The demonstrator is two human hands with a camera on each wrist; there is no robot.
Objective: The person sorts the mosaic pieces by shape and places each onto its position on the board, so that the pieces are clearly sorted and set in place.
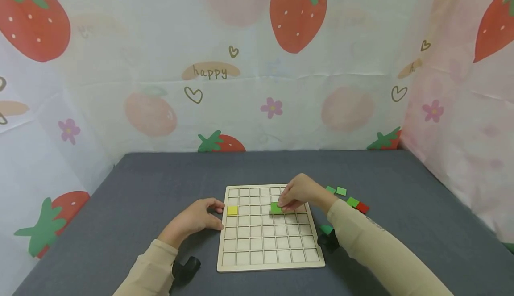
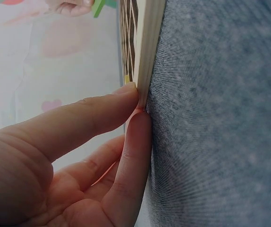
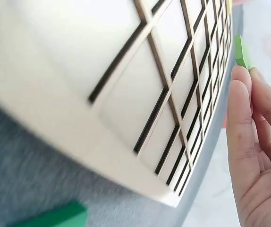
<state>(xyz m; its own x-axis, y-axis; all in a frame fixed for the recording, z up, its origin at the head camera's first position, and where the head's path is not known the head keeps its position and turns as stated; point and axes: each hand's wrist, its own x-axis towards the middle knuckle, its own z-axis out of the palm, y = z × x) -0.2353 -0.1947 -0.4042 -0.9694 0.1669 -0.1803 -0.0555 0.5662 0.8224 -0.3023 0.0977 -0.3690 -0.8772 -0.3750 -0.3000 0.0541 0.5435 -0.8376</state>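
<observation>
A light wooden grid board (image 1: 242,257) lies on the dark table. My right hand (image 1: 296,193) pinches a light green square tile (image 1: 275,208) by its edge, over the upper right part of the board. In the right wrist view the tile (image 3: 240,51) stands out from the fingertips, raised above the grid. My left hand (image 1: 196,215) touches the board's left edge, its thumb and fingers spread along the side. The left wrist view shows those fingertips (image 2: 136,124) right against the wooden rim (image 2: 149,52). A yellow tile (image 1: 232,210) sits in a left-column cell.
Right of the board lie light green tiles (image 1: 341,191), another green tile (image 1: 352,202) beside a red tile (image 1: 362,207), and a darker green tile (image 1: 326,229) partly behind the right wrist. A black wrist device (image 1: 186,269) is by the left sleeve. Strawberry-print cloth (image 1: 241,108) hangs behind.
</observation>
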